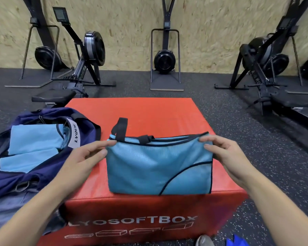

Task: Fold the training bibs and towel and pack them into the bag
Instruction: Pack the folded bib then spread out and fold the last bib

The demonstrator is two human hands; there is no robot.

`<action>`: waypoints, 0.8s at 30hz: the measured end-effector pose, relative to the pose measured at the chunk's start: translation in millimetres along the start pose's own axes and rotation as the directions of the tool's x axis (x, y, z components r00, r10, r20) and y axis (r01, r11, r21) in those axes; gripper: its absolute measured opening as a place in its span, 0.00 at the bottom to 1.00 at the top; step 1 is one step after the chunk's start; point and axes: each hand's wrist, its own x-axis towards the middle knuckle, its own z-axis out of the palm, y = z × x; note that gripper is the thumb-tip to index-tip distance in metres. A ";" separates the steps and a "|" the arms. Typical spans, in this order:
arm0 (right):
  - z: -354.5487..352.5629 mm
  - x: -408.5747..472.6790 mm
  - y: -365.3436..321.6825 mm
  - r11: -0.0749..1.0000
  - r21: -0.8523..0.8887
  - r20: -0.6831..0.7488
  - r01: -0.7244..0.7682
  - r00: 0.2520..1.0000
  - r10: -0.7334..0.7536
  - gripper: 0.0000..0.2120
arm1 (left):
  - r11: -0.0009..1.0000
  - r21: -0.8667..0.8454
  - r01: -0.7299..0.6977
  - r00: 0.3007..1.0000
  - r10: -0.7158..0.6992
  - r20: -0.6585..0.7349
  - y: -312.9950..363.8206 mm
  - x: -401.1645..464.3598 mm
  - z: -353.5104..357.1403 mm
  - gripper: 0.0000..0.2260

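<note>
A folded light-blue training bib with black trim and black straps lies on the red soft box. My left hand pinches its far left corner. My right hand pinches its far right corner. To the left, on the floor, stands the open navy bag. Inside it lie folded light-blue pieces, and a white label reads LVQUE.
The box front reads LYOSOFTBOX. Rowing and ski machines stand along the chipboard wall on the dark rubber floor. A rower seat sits just behind the bag. A shoe and a scrap of blue fabric show at the bottom edge.
</note>
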 end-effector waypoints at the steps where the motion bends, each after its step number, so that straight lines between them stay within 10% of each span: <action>1: 3.6 14.1 6.2 0.998 -0.035 -0.018 -0.042 0.999 0.041 0.12 | 0.999 -0.011 0.040 0.999 -0.040 0.014 -12.8 17.0 3.1 0.15; 6: 12.6 58.5 78.3 0.876 -0.390 0.006 -0.283 0.951 0.310 0.16 | 0.934 0.278 0.226 0.968 -0.247 0.041 -98.1 62.0 35.0 0.20; 13: 14.6 70.2 104.6 0.829 -0.459 -0.128 -0.318 0.948 0.292 0.16 | 0.823 0.562 0.076 0.992 -0.119 0.040 -126.9 68.7 46.1 0.22; 24: 28.7 75.6 90.4 0.818 -0.499 -0.223 -0.286 0.955 0.197 0.15 | 0.834 0.527 0.162 0.987 -0.146 -0.071 -137.8 81.8 59.6 0.18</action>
